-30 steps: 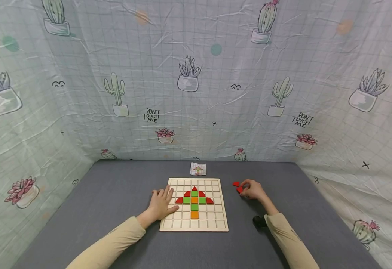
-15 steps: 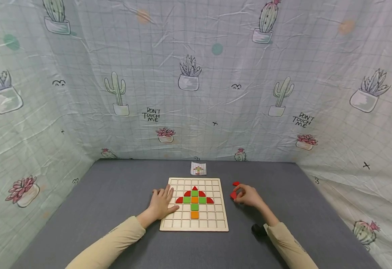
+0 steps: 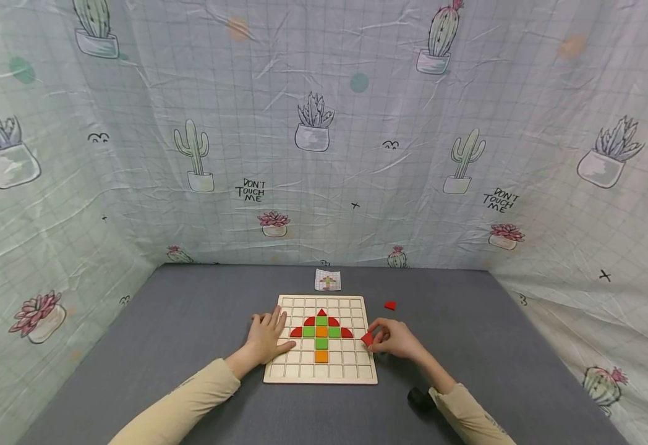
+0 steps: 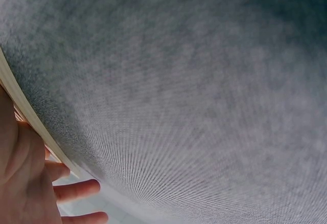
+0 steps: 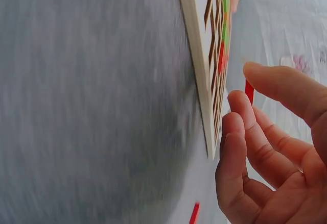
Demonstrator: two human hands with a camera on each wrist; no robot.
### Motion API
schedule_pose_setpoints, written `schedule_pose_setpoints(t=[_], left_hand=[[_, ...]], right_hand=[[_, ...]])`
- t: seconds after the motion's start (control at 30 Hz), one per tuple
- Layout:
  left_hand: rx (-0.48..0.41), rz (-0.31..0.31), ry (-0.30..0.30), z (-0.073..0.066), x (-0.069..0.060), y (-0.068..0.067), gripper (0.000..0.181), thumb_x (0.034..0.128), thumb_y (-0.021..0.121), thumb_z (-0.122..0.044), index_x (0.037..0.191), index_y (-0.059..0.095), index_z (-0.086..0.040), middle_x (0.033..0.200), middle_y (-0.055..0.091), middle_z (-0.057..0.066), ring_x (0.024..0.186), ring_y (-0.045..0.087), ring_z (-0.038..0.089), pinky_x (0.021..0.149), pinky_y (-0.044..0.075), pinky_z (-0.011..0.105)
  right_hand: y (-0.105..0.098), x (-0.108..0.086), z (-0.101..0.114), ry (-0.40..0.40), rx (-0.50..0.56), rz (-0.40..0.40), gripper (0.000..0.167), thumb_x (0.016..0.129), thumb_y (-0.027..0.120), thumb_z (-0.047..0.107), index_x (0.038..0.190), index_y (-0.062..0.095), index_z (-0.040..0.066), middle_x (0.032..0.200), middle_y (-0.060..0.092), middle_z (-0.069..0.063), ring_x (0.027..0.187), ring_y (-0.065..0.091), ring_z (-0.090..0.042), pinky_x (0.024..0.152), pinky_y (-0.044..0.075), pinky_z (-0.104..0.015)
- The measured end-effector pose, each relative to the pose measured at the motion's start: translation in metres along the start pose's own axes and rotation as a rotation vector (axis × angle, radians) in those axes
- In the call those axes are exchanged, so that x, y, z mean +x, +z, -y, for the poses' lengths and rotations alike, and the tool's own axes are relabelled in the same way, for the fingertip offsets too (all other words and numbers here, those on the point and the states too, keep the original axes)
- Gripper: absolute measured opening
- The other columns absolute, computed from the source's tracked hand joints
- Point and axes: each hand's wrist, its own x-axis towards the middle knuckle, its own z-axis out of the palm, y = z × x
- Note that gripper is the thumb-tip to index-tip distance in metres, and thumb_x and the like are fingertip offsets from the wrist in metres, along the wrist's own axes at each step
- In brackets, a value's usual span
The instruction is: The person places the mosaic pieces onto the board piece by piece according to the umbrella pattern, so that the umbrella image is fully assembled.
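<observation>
A wooden grid board (image 3: 296, 374) lies on the table, with green, orange and red tiles set in several of its squares. My left hand (image 3: 265, 338) rests spread over the board's left edge; in the left wrist view its fingers (image 4: 76, 190) are extended beside the rim. Between thumb and fingers, my right hand (image 3: 395, 340) pinches a red tile (image 3: 367, 339) over the board's right edge. The right wrist view shows that red tile (image 5: 249, 92) edge-on, its outline partly hidden by the fingers. Another red tile (image 3: 391, 305) lies on the table beyond the right hand.
A small pattern card (image 3: 328, 280) lies behind the board, showing a similar coloured figure. Below the right wrist is a black object (image 3: 420, 400), apparently the wrist camera. A cactus-printed curtain (image 3: 324, 185) hangs around the grey table (image 3: 213, 309).
My right hand has carried the pinched red tile leftward and nearer, from beside the other red tile to the board's right edge. The left hand has stayed still.
</observation>
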Motion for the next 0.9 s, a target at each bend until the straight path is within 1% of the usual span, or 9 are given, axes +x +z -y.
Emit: schedule_pose_setpoints(t=[0.2,0.47,0.63,0.73,0.9], left_hand=[[0.008,-0.004,-0.004,0.0,0.0,0.0,0.074,0.0844,0.033,-0.064,0.134,0.04,-0.01,0.139,0.039,0.01,0.109,0.046,0.027,0.084,0.034,0.05],[0.008,-0.007,-0.004,0.0,0.0,0.0,0.074,0.0845,0.032,-0.064,0.135,0.04,-0.01,0.14,0.039,0.01,0.11,0.046,0.027,0.084,0.034,0.05],[0.005,-0.017,-0.003,0.0,0.002,0.003,0.075,0.0845,0.032,-0.064,0.135,0.04,-0.01,0.14,0.039,0.01,0.109,0.047,0.027,0.083,0.035,0.05],[0.002,-0.024,-0.002,0.0,0.002,0.004,0.074,0.0847,0.032,-0.064,0.135,0.04,-0.01,0.139,0.039,0.01,0.108,0.047,0.027,0.083,0.035,0.05],[0.002,-0.021,0.0,0.0,0.002,0.003,0.074,0.0848,0.032,-0.064,0.135,0.04,-0.01,0.139,0.039,0.01,0.109,0.047,0.028,0.083,0.034,0.05]], right_hand=[[0.012,-0.003,0.012,-0.04,0.034,0.068,0.029,0.072,0.072,0.011,0.096,0.058,0.002,0.068,0.063,-0.007,0.052,0.047,-0.003,0.047,0.039,-0.02],[0.026,-0.003,0.021,-0.081,0.011,0.105,0.03,0.069,0.074,0.012,0.093,0.058,0.003,0.068,0.063,-0.006,0.053,0.05,-0.004,0.049,0.041,-0.018],[0.035,-0.003,0.026,-0.057,0.03,0.136,0.03,0.069,0.074,0.011,0.092,0.057,0.004,0.067,0.062,-0.005,0.048,0.048,-0.005,0.045,0.041,-0.02],[0.04,-0.002,0.027,-0.043,0.027,0.141,0.029,0.069,0.074,0.012,0.092,0.058,0.006,0.066,0.06,-0.002,0.047,0.047,-0.005,0.044,0.041,-0.021],[0.049,0.0,0.032,-0.07,0.018,0.137,0.027,0.067,0.075,0.012,0.088,0.058,0.006,0.063,0.059,0.0,0.049,0.048,-0.002,0.046,0.04,-0.019]])
